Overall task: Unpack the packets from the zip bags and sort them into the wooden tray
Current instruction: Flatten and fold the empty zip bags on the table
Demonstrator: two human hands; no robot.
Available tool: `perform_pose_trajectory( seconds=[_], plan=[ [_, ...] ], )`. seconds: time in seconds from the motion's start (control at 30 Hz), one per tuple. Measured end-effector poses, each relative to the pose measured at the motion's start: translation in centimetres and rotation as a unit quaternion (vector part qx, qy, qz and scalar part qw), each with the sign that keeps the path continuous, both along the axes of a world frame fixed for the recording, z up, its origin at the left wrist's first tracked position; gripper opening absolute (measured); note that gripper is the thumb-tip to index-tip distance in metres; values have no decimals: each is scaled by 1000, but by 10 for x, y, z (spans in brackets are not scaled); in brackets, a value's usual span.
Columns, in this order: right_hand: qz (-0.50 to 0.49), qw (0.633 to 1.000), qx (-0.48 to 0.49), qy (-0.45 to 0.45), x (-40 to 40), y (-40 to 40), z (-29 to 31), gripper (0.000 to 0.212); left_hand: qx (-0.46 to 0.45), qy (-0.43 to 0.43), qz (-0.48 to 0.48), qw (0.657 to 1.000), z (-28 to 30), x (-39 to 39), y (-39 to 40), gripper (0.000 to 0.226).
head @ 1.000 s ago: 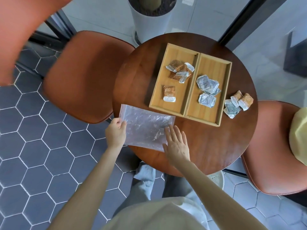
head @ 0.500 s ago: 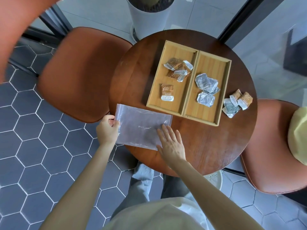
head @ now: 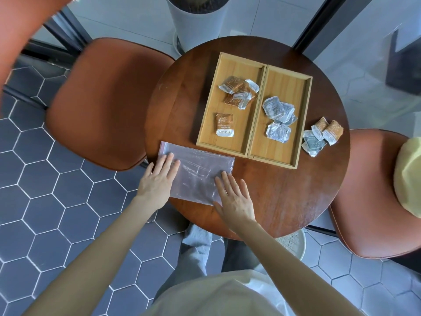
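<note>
too small to read: print on the packets (head: 224,127). hidden under the left hand (head: 157,179) and right hand (head: 235,197): parts of the zip bag (head: 196,173). cut off by the top edge: white pot (head: 196,21). cut off at right: yellow thing (head: 409,176).

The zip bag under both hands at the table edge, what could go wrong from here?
The zip bag hangs partly past the table rim, so once the left hand and right hand lift it may slide off. The loose packets lie unsorted near the far rim, beside the wooden tray, where a nudge could knock them off. They mix brown and silver, so a careless sweep could missort them.
</note>
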State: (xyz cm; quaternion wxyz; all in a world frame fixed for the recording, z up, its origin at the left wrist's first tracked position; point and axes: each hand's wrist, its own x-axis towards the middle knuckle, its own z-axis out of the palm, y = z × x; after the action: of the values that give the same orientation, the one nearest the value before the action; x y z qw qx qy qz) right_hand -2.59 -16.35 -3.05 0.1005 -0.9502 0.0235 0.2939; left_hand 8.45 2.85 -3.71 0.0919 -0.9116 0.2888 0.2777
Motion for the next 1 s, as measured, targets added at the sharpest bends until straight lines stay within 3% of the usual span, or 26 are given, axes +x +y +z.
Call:
perform_pose_trajectory(
  seconds=[0.17,0.37,0.5,0.63,0.87,1.0],
  plan=[
    [-50,995,82,-9,7,-9,7,54,11,43,18,999,8,7,-1,89],
    [9,990,32,-134,1,-6,9,16,19,22,20,999,11,8,-8,96],
    [30,993,14,-114,-17,-8,6,24,10,13,23,1000,10,10,-7,94],
    [18,993,36,-108,-23,-13,11,40,7,17,23,1000,12,12,-11,79],
    [-31,996,83,-12,-7,-40,38,35,89,-17,-25,996,40,25,-48,48],
    [-93,991,84,38,11,-81,50,29,39,-53,-59,996,56,29,-89,32]
  ],
)
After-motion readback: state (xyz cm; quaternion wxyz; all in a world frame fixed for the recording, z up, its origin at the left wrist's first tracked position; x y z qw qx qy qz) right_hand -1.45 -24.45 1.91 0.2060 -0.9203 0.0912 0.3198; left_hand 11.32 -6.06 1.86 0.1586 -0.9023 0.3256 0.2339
